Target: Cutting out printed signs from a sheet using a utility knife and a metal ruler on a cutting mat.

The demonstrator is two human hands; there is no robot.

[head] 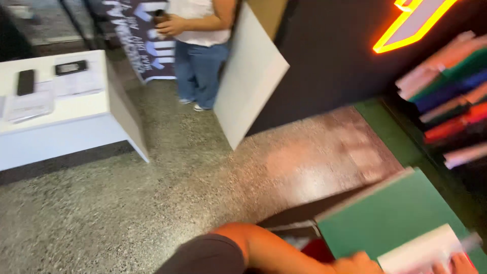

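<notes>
A shop: neon sign [413,23], stacked coloured boards [446,86].

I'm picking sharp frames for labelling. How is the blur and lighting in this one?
Head view: motion blur smears the coloured boards at right and the right hand on the green board; the orange neon sign casts a reddish glow on the floor; the white table looks sharper.

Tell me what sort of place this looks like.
Probably a shop or studio selling coloured boards: stacked coloured boards fill a rack on the right, an orange neon sign glows on the dark wall, and a white counter stands on speckled polished floor.
</notes>
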